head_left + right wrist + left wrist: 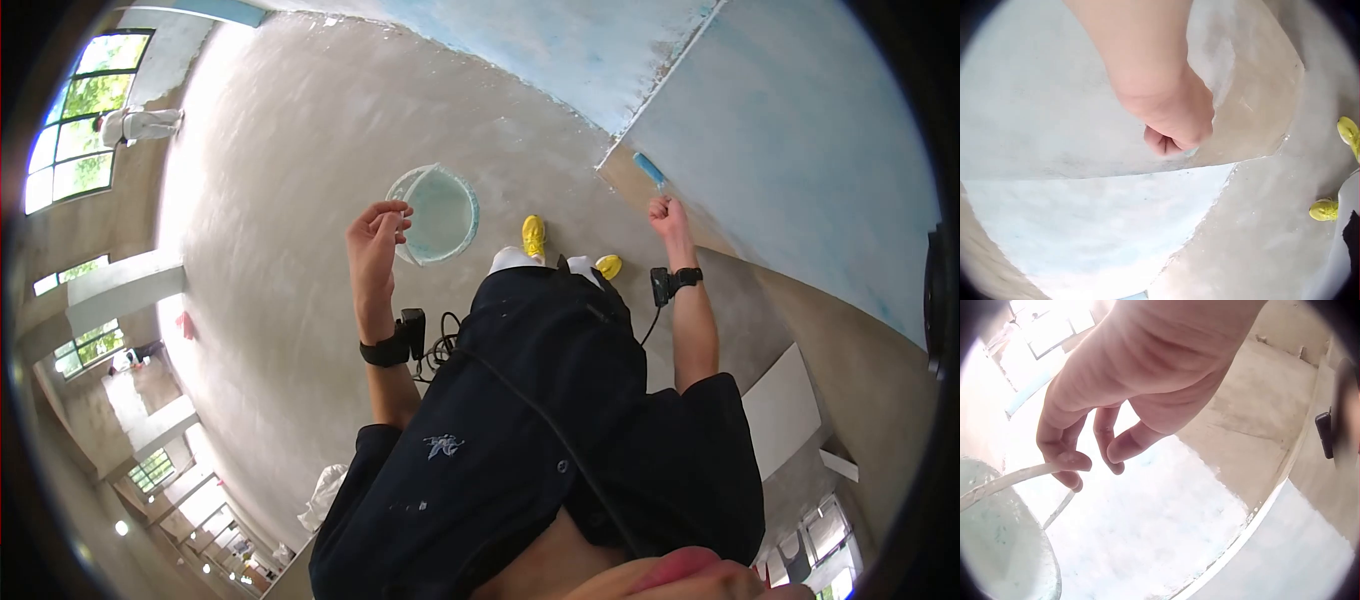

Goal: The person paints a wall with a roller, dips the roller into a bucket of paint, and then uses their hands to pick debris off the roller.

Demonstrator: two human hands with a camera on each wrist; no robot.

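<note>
In the head view a translucent bucket (pixel 441 215) hangs from its handle, which the fingers of the left hand (pixel 374 250) hook. The left wrist view shows the left hand (pixel 1141 375) with curled fingers round the pale handle (pixel 1016 478), the bucket (pixel 1007 550) below it. At the right, the right hand (pixel 668 215) grips a paint roller whose blue sleeve (pixel 648 167) is near the lower part of the blue-painted wall (pixel 780 150). From the right wrist, the right hand (pixel 1179 122) is closed in a fist and mostly hides the roller.
Yellow shoes (pixel 534 236) stand on the grey floor (pixel 290 200) between the hands. A white board (pixel 783 412) is at the lower right. Another person in pale clothes (pixel 140 125) is by the windows (pixel 92 110). A dark cable (pixel 440 350) hangs near the left wrist.
</note>
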